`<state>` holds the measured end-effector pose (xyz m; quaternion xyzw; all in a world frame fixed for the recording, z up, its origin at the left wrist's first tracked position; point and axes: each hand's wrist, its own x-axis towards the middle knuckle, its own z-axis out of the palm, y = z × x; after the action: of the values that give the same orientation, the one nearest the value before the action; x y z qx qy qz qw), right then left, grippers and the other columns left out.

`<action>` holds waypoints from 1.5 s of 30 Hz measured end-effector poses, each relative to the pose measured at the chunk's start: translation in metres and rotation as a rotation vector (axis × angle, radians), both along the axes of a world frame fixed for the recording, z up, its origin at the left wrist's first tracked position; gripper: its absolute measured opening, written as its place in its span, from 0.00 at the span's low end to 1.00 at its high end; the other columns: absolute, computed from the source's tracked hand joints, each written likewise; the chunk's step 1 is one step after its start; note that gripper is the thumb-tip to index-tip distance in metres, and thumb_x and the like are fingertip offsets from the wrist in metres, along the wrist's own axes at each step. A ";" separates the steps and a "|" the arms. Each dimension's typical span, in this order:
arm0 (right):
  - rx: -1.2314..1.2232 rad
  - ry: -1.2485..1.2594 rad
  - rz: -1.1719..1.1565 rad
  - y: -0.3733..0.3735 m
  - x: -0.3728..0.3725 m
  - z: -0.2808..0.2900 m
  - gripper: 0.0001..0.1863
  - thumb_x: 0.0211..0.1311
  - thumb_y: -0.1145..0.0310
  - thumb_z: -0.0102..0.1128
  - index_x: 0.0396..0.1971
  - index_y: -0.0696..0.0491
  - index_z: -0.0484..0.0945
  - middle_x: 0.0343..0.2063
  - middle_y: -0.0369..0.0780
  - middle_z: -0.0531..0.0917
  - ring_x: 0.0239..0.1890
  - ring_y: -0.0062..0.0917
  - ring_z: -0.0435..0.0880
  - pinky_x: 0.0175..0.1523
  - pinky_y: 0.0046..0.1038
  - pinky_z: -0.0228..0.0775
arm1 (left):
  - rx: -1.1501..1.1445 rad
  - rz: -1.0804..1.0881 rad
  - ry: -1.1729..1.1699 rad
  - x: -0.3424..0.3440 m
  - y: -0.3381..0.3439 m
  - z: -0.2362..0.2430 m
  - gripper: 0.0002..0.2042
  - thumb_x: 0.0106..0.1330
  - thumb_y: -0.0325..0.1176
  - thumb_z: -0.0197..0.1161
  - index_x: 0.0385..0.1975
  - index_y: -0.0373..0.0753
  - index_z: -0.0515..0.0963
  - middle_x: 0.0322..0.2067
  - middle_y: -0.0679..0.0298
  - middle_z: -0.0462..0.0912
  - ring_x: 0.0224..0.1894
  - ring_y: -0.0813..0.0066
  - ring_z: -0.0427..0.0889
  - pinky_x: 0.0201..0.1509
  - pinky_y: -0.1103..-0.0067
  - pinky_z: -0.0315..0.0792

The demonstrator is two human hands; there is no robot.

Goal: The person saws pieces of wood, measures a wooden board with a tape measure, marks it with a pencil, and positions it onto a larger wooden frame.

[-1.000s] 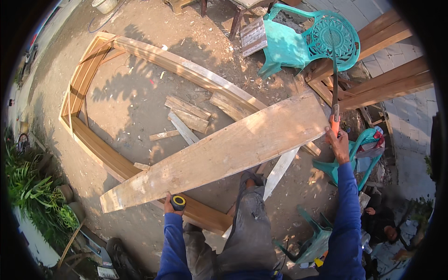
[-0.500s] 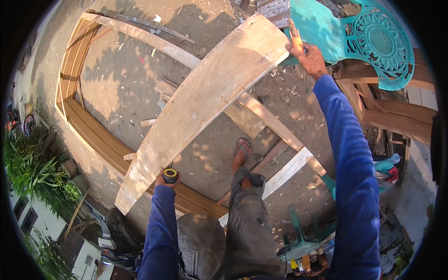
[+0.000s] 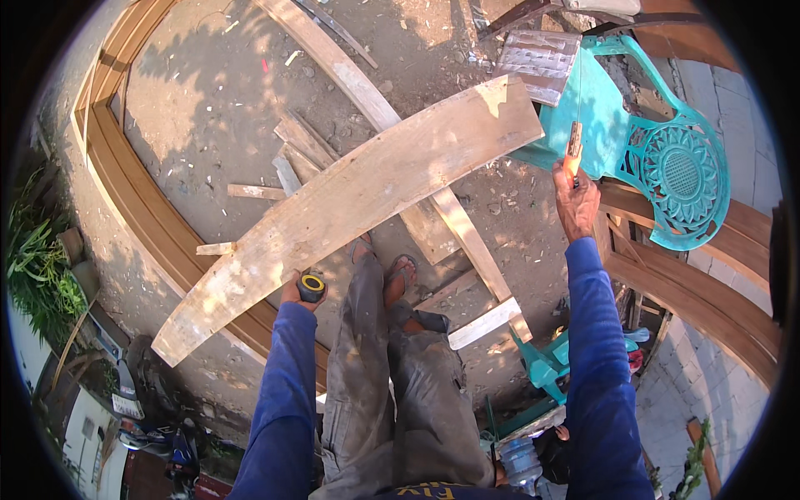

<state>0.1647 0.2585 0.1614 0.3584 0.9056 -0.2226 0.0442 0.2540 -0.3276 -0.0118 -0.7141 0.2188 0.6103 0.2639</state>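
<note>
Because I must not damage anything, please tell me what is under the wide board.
A brown frame and a pale wooden strip pass below the wide board; scrap planks show beyond its far edge. Whatever its face covers, any contact included, is hidden.

The right hand (image 3: pixel 576 200), gripping the orange-handled saw (image 3: pixel 572 157), is now apart from the long wooden board (image 3: pixel 358 212); a moment ago its fingers were at the board's far right end. That end has swung across from near the brown timber frame (image 3: pixel 692 287) at right, and now overlaps, in view, the edge of the turquoise chair (image 3: pixel 602 100). The saw's handle, first well below the chair, now reaches its seat. Both sandalled feet (image 3: pixel 401 273) now show close together; earlier, only one did.
</note>
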 end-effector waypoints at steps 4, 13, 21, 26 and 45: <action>-0.100 -0.090 -0.015 -0.071 0.046 0.027 0.23 0.60 0.49 0.64 0.38 0.57 0.84 0.23 0.44 0.82 0.25 0.32 0.79 0.36 0.35 0.70 | 0.020 -0.227 -0.069 -0.008 0.009 0.001 0.20 0.71 0.55 0.57 0.40 0.43 0.82 0.35 0.62 0.82 0.37 0.64 0.80 0.49 0.58 0.78; -0.550 -0.001 -0.125 -0.178 -0.011 0.160 0.16 0.61 0.61 0.64 0.35 0.62 0.83 0.23 0.30 0.77 0.28 0.13 0.71 0.34 0.22 0.62 | 0.151 -1.484 0.358 0.038 -0.020 0.213 0.24 0.59 0.55 0.70 0.23 0.36 0.81 0.23 0.66 0.79 0.29 0.79 0.74 0.36 0.76 0.69; -0.420 0.000 0.095 -0.184 -0.045 0.173 0.14 0.63 0.61 0.63 0.31 0.60 0.81 0.21 0.29 0.74 0.26 0.13 0.66 0.31 0.22 0.56 | 0.178 -1.885 0.572 0.102 0.006 0.364 0.18 0.61 0.51 0.67 0.29 0.40 0.79 0.29 0.54 0.79 0.37 0.47 0.79 0.40 0.57 0.73; -0.452 0.020 0.207 -0.167 -0.021 0.151 0.13 0.60 0.64 0.65 0.28 0.60 0.80 0.16 0.29 0.70 0.22 0.13 0.64 0.28 0.22 0.53 | 0.035 -1.804 0.692 0.106 0.040 0.383 0.13 0.62 0.44 0.65 0.28 0.40 0.79 0.30 0.58 0.77 0.37 0.49 0.78 0.40 0.58 0.73; -0.749 0.113 0.694 -0.030 -0.007 0.001 0.11 0.55 0.62 0.67 0.24 0.54 0.79 0.21 0.41 0.79 0.22 0.37 0.80 0.30 0.35 0.73 | 0.324 -1.904 0.653 0.111 0.271 0.389 0.13 0.58 0.43 0.68 0.28 0.37 0.83 0.29 0.52 0.79 0.36 0.49 0.81 0.41 0.63 0.75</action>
<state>0.1576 0.2284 0.1624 -0.0165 0.8302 -0.5232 0.1917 0.3651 -0.0564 0.3776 0.0020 0.6720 0.3344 0.6607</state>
